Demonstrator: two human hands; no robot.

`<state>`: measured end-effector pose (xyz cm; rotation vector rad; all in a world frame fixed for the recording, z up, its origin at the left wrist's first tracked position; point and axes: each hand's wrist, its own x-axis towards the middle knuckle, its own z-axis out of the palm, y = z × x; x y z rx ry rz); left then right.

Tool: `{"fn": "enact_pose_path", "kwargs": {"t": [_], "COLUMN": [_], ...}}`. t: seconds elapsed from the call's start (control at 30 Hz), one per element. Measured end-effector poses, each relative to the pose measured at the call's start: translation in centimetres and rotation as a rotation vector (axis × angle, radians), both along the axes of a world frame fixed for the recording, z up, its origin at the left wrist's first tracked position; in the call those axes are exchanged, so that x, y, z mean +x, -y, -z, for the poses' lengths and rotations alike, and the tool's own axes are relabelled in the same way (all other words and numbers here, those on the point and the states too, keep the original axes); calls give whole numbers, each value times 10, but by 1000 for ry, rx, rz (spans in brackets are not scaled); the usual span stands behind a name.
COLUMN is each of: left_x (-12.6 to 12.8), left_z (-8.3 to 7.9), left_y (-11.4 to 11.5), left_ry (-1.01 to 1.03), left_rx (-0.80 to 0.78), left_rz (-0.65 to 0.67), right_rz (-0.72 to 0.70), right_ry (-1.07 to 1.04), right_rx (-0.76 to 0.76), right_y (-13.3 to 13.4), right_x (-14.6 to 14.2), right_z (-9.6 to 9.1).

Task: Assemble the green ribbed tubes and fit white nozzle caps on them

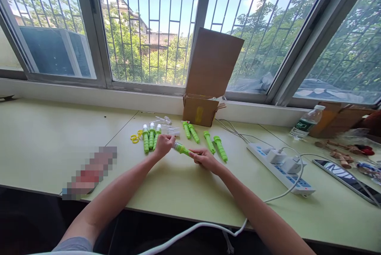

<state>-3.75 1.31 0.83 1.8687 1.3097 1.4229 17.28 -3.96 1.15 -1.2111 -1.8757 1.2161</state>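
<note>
A green ribbed tube (182, 149) with a clear end is held between my two hands, above the table and slightly tilted. My left hand (164, 145) is closed at the clear end, its fingertips partly hidden. Around the green end, the fingers of my right hand (205, 159) are wrapped. Just behind my left hand lie several similar green tubes (145, 139) with white-and-clear tops. Beyond my right hand are two green tubes (193, 133) side by side, and two more green tubes (220, 149) nearer to it. Yellow rings (135, 139) and clear plastic pieces (173, 131) lie close by.
An opened cardboard box (201, 111) stands against the window sill. To the right are a power strip (279, 169) with plugs and cables, a phone (345, 177), a water bottle (308, 122) and wooden pieces (339, 153). A white cable (193, 229) runs along the table's front edge.
</note>
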Motion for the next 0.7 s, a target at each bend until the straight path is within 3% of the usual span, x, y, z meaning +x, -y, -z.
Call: {"fn": "enact_pose_path", "kwargs": {"t": [0.13, 0.23, 0.4, 0.53, 0.63, 0.7], "left_x": [0, -1, -4, 0, 4, 6], "left_z": [-2, -2, -2, -2, 1, 3], "left_y": [8, 9, 4, 3, 4, 3], "left_ry": [-57, -121, -212, -207, -204, -284], "left_rx": [187, 265, 244, 16, -205, -263], "left_rz": [15, 16, 22, 80, 51, -13], "right_rz": [-54, -49, 190, 322, 352, 371], "right_ry": [-19, 31, 245, 607, 827, 946], "right_rx": [-161, -95, 515, 883, 1053, 1043], "right_y": [2, 1, -4, -4, -1, 2], "right_x": [7, 8, 3, 5, 4, 1], "right_z": [-8, -3, 14, 16, 12, 10]}}
